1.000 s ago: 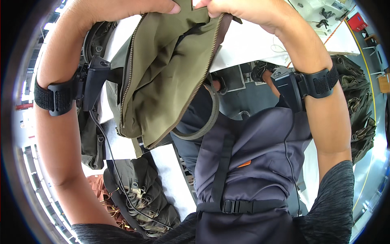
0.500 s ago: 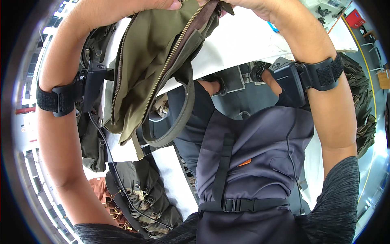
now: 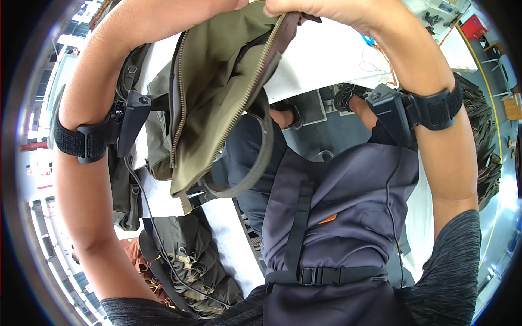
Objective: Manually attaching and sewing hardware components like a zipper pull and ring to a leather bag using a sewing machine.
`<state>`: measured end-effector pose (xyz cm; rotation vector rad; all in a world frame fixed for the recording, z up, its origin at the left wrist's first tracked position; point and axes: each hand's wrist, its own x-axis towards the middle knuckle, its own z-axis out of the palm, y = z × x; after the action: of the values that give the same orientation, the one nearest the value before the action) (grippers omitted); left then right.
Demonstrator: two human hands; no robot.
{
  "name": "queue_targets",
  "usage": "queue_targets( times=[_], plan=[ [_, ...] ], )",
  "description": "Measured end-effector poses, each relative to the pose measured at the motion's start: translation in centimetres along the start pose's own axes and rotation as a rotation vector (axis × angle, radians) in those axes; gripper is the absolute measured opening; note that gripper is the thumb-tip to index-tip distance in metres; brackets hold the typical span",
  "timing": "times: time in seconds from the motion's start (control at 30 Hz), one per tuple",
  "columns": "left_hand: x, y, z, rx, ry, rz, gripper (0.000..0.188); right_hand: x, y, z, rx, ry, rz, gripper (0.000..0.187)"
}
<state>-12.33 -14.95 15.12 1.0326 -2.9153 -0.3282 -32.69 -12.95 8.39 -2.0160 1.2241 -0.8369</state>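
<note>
An olive-green fabric bag (image 3: 209, 119) hangs tilted in front of me, its long brass zipper (image 3: 246, 87) undone so that the lighter lining shows. My left hand (image 3: 220, 5) is at the bag's upper rim, closed on it; most of the fingers are cut off by the picture's top edge. Close beside it, my right hand (image 3: 299, 5) pinches the rim near the zipper's upper end, by a brown strip of edging. From the bag's right side droops a looped grey-green carrying handle (image 3: 265, 146), over my left thigh.
A white table (image 3: 315, 60) lies beyond the bag, with orange cord (image 3: 389, 62) by my right forearm. Dark green bags (image 3: 190, 255) and rust-brown ones (image 3: 133, 252) are piled at lower left. More green goods (image 3: 481, 130) are heaped at right. Black devices with cables are strapped to both forearms.
The bag has shifted a little to the right and its mouth gapes wider, showing more lining. My left forearm has moved slightly right; my right hand now reaches farther over the rim.
</note>
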Motion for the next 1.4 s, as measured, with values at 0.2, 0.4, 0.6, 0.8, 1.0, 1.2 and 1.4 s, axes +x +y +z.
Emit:
queue_targets(
  times=[0.2,0.4,0.6,0.8,1.0,1.2,1.4],
  plan=[
    [-1.1,2.1,1.8,0.093,0.188,-0.044,0.012,0.5,1.9,1.5,-0.205,-0.068,-0.249,0.028],
    [-0.6,3.0,3.9,0.517,0.334,0.074,0.005,-0.2,3.0,2.7,-0.398,0.178,-0.355,0.026],
    [-1.3,3.5,5.1,0.681,0.531,0.144,0.006,-1.1,3.7,4.6,-0.455,0.487,-0.561,0.023],
    [-3.8,7.3,6.8,0.497,0.609,0.124,0.032,-2.3,5.8,6.2,-0.584,0.574,-0.546,0.018],
    [-9.4,11.4,17.6,-0.796,0.532,-0.469,0.048,-3.4,6.2,7.8,-0.508,0.675,-0.696,0.016],
    [-6.3,8.9,19.8,-1.932,0.995,-0.52,0.071,-4.0,6.0,8.7,-0.396,0.557,-0.702,0.026],
    [-2.2,6.7,18.9,-2.052,1.26,-0.413,0.067,-6.4,7.0,7.4,-0.2,0.441,-0.469,0.043]
  ],
)
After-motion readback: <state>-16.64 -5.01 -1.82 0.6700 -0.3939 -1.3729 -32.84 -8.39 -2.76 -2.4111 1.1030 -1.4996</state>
